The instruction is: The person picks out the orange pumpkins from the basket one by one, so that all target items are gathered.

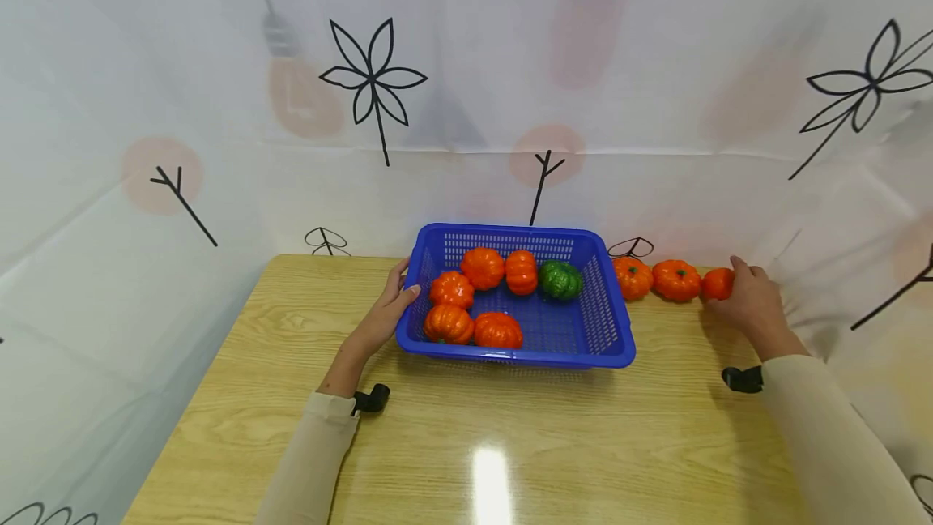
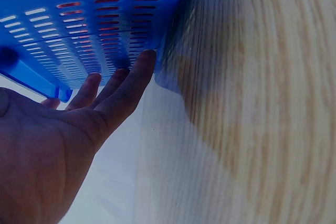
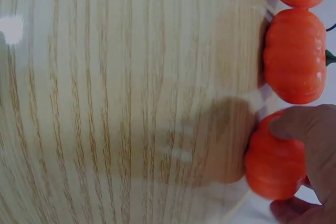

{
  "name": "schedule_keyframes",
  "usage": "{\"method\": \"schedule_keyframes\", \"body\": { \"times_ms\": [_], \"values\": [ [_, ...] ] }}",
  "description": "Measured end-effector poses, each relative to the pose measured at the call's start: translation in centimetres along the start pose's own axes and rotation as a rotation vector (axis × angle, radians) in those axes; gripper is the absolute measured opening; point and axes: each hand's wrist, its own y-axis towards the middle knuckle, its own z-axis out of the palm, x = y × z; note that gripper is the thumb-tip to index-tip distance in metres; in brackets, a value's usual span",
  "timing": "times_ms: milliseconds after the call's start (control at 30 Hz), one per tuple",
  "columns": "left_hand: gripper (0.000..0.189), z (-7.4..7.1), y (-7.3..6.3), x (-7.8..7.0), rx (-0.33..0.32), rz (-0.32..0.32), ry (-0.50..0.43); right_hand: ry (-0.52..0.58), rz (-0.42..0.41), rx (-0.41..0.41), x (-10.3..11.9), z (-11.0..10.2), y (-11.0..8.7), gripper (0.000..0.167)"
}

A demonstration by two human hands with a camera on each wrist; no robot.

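Observation:
A blue plastic basket [image 1: 503, 356] stands on the table, with several orange toy pumpkins [image 1: 483, 268] and one green toy pumpkin [image 1: 560, 280] inside. At its left side, my left hand [image 1: 382, 310] holds the basket, thumb over the rim and fingers along the outer slotted wall [image 2: 107, 30]. Far to the right, my right hand [image 1: 754, 302] grips an orange toy pumpkin [image 3: 275, 158] between thumb and fingers. Part of that pumpkin is hidden by the hand. Two more orange pumpkins, a flattened one [image 1: 676, 280] and a rounder one [image 1: 632, 278], sit between it and the basket.
The wooden table [image 1: 583, 444] meets a white patterned cloth [image 1: 466, 96] along its back edge, close behind the basket and pumpkins. More of the cloth hangs at both sides. Black wrist camera mounts [image 1: 373, 398] stick out at both wrists.

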Motion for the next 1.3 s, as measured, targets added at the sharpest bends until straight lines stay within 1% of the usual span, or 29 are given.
{"method": "schedule_keyframes", "body": {
  "times_ms": [167, 400, 567, 667, 833, 933, 1000, 1133, 1233, 1300],
  "values": [
    [0.064, 0.1, -0.1, -0.1, -0.001, -0.006, -0.009, 0.027, -0.008, -0.051, -0.4, 0.4, 0.2, 0.093],
    [0.063, 0.0, -0.1, 0.0, 0.005, -0.004, -0.006, 0.075, 0.067, -0.077, -0.6, 1.1, 0.1, 0.095],
    [0.063, 0.0, 0.1, 0.2, -0.001, -0.001, -0.004, 0.131, 0.109, -0.115, -0.8, 1.7, -0.6, 0.094],
    [0.063, 0.1, 0.1, 0.2, -0.003, -0.003, -0.004, 0.149, 0.117, -0.136, -0.9, 2.1, -1.1, 0.095],
    [0.063, 0.1, 0.1, 0.2, -0.009, -0.009, 0.005, 0.174, 0.111, -0.217, -0.1, 2.6, -2.0, 0.092],
    [0.064, 0.0, 0.1, 0.2, -0.009, -0.007, 0.017, 0.209, 0.081, -0.293, 1.1, 2.7, -2.8, 0.085],
    [0.064, 0.0, 0.1, 0.2, -0.007, -0.005, 0.025, 0.242, 0.039, -0.356, 2.1, 2.6, -3.4, 0.077],
    [0.064, -0.1, 0.2, 0.2, -0.005, -0.007, 0.026, 0.300, -0.058, -0.441, 4.4, 2.3, -4.7, 0.066],
    [0.064, -0.1, 0.2, 0.1, -0.005, -0.007, 0.018, 0.324, -0.118, -0.462, 6.5, 1.8, -5.7, 0.062],
    [0.064, -0.1, 0.2, 0.1, -0.001, 0.001, 0.013, 0.334, -0.175, -0.481, 8.1, 1.4, -6.3, 0.057]
  ]
}}
